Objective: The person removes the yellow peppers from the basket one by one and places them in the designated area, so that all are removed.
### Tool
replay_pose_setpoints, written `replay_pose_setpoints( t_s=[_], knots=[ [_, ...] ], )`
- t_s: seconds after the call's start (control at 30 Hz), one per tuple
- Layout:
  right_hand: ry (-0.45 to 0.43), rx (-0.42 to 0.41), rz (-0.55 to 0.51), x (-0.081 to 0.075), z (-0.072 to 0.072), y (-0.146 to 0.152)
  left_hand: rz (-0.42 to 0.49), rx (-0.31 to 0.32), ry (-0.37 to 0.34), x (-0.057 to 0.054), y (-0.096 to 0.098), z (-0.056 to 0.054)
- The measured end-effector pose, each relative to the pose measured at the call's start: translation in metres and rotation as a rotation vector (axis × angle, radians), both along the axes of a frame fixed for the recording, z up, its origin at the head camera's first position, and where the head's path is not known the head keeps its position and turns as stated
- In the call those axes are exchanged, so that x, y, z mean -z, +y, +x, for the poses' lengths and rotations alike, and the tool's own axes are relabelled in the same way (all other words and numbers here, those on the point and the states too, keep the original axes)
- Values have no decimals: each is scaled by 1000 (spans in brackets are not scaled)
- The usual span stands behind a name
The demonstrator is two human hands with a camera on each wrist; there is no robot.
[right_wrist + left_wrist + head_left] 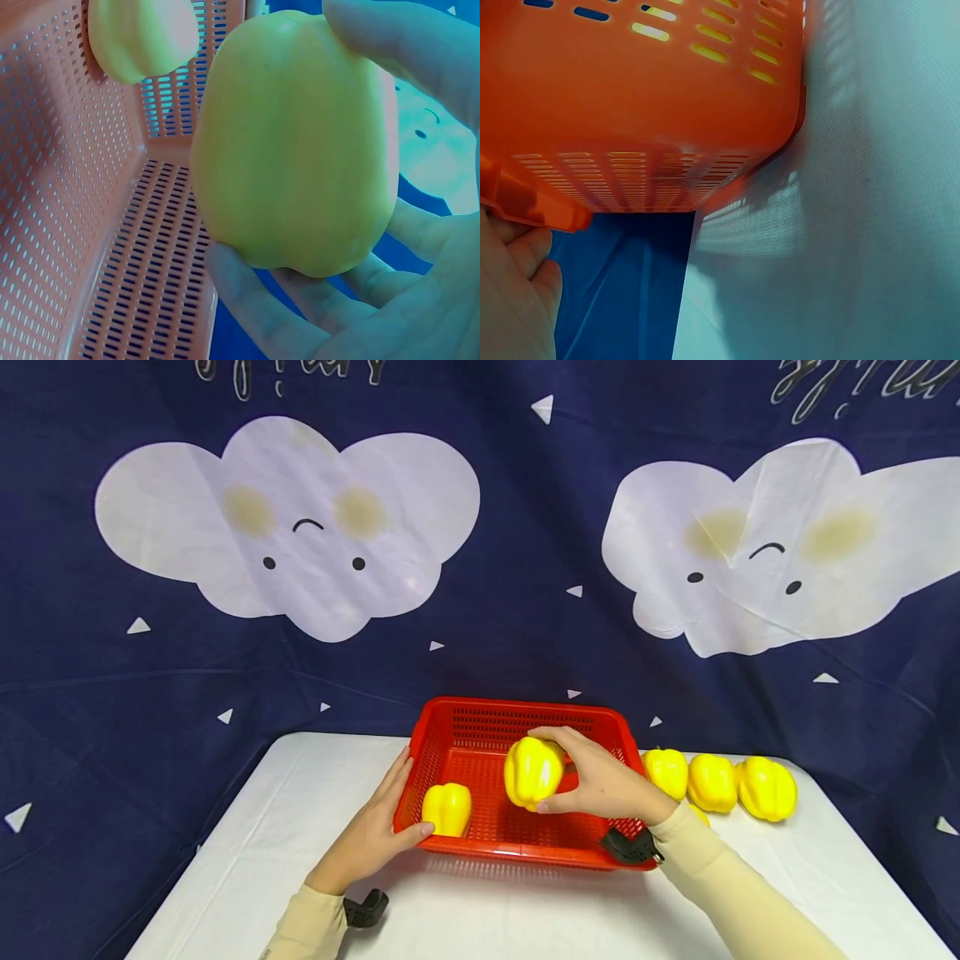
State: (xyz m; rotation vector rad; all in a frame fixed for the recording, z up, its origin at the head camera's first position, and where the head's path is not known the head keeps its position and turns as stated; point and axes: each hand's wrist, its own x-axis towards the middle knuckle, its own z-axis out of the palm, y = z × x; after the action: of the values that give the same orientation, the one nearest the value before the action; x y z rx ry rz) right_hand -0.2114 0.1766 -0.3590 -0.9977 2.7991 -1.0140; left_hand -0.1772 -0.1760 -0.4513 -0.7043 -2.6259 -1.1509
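Note:
A red perforated plastic basket (517,852) stands on the white table. In the head view my left hand (367,839) holds its near left corner, thumb over the front rim and fingers along the left rim. The left wrist view shows those fingers (529,255) bent against the rim from outside. My right hand (600,777) grips a yellow bell pepper (534,772) over the inside of the basket. Thumb and fingers wrap that pepper (292,150) in the right wrist view. Another yellow bell pepper (447,809) sits in the basket's near left corner.
Right of the basket, several yellow bell peppers (712,782) lie on the white table (480,918), one partly hidden by the right arm. A dark blue cloth (525,610) with white clouds hangs behind the table. Each wrist carries a black device (366,908).

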Motion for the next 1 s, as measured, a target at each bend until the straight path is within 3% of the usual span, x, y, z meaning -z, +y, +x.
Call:
replay_pose_setpoints(
  t_s=[0.67,1.0],
  knots=[
    [97,103,-71,2,28,47,-10,1,4,-1,0,0],
    [58,161,-118,2,42,66,-9,2,1,-2,1,0]
  ],
)
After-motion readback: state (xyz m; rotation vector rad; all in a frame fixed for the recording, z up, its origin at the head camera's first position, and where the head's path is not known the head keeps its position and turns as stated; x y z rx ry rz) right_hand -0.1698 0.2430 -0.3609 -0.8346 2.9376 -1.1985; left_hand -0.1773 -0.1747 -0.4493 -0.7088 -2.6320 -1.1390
